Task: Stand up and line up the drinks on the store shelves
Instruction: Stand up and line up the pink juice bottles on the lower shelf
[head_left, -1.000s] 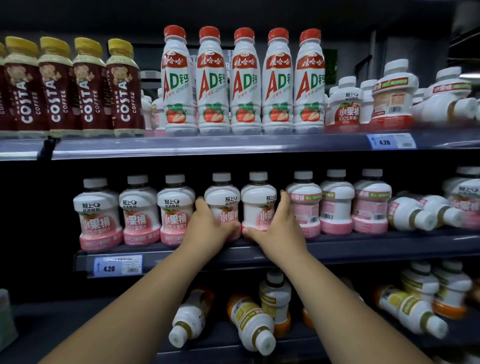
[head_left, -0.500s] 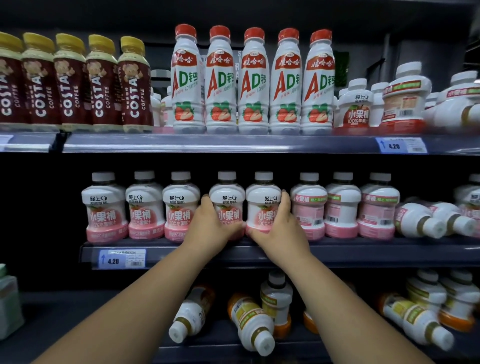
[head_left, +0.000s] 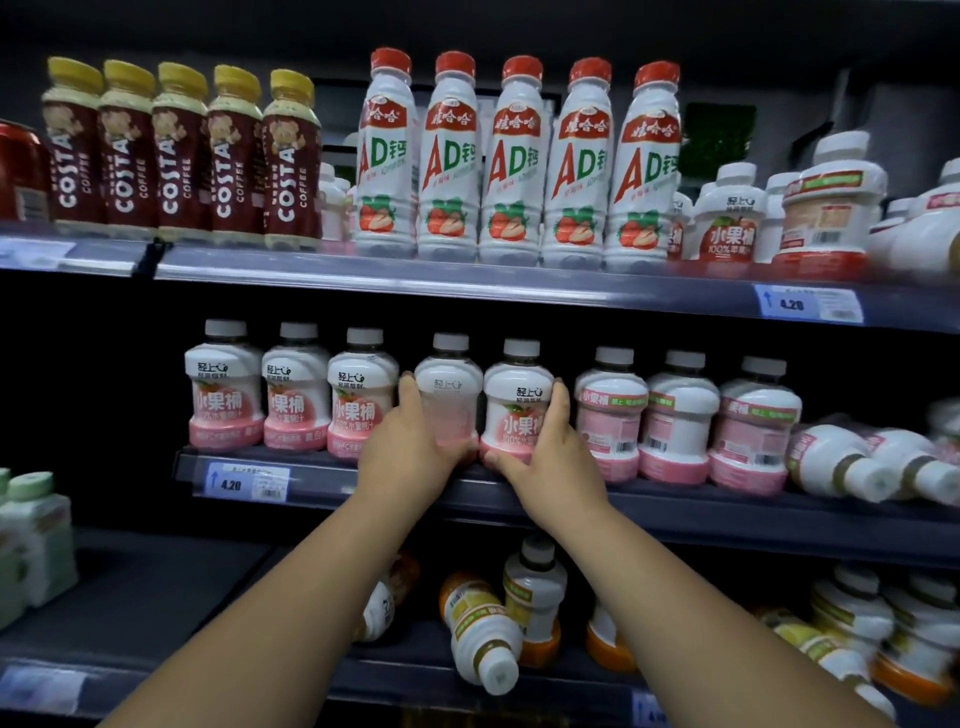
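Clamps left hand (head_left: 410, 457) and right hand (head_left: 553, 457), fingers (head_left: 560, 402) curled, round adjacent pink bottles (head_left: 511, 400), and risks jerking them forward off the shelf edge (head_left: 701, 506).

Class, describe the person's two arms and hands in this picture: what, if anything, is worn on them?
Nothing shows on either. The left hand and right hand are bare, with no gloves, rings or watch in view. Both forearms, left and right, are uncovered to the picture's lower edge, with no sleeve or bracelet in sight.
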